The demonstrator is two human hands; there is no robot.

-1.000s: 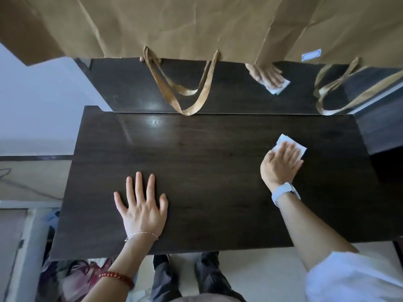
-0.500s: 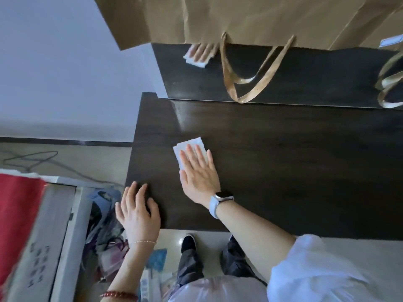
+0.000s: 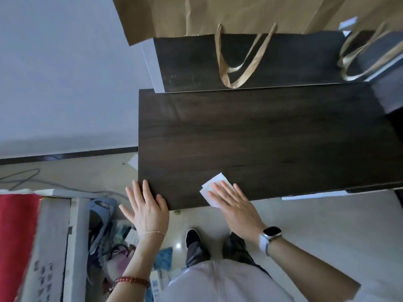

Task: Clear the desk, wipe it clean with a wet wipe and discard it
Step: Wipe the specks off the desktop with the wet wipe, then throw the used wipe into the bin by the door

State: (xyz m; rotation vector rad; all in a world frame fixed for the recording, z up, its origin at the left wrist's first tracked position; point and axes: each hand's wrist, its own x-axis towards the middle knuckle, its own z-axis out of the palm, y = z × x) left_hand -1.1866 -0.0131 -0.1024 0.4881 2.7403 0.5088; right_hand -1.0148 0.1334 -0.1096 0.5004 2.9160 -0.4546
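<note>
The dark wood desk (image 3: 272,140) fills the middle of the head view, its top bare. A white wet wipe (image 3: 212,188) lies flat at the desk's front edge, partly hanging over it. My right hand (image 3: 234,207), with a watch on its wrist, presses on the wipe with straight fingers. My left hand (image 3: 146,204) rests flat with spread fingers on the desk's front left corner.
A glossy dark back panel (image 3: 250,62) rises behind the desk. Brown paper bags (image 3: 229,14) with ribbon handles hang over it from above. On the floor at left lie a grey shoe (image 3: 100,216), bags and clutter, a white-and-red box (image 3: 32,247) and a cable (image 3: 26,179).
My right hand has drawn the wipe from the left part of the desk back to the front edge. My left hand stays at the front left corner. The camera has shifted.
</note>
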